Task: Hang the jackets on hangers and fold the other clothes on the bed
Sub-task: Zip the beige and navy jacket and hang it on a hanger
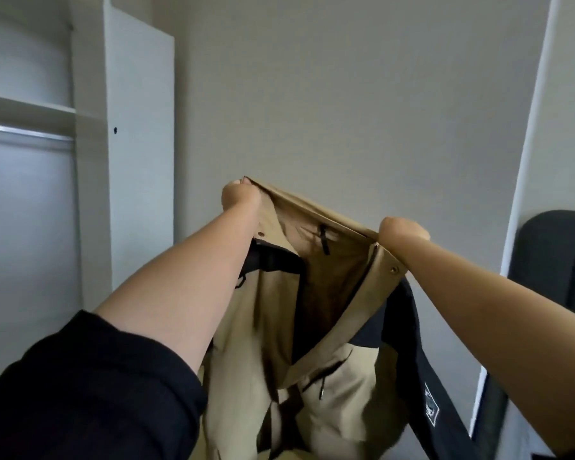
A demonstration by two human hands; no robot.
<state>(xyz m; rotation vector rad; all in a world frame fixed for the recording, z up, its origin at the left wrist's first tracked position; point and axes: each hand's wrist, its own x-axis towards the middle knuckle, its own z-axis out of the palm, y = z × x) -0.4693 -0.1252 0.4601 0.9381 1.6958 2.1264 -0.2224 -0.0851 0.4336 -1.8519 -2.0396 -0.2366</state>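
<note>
Jacket (342,376), tan with black panels, is held up in mid-air in the middle of the scene, in front of a plain wall and right of the open wardrobe (136,127). Its collar edge (316,210) is stretched taut between the two hands: one end is gripped in the closed left hand (241,194), the other in the closed right hand (402,232).

To do this step well, the collar should be kept level and the front left open, so that a hanger can be slid into each shoulder in turn. The garment should then be carried left to the bare rail (24,133).

No hanger is seen. The jacket's hem and sleeves are cut off below. The bed is out of view, and the dark upholstered shape (551,254) at far right cannot be identified.
</note>
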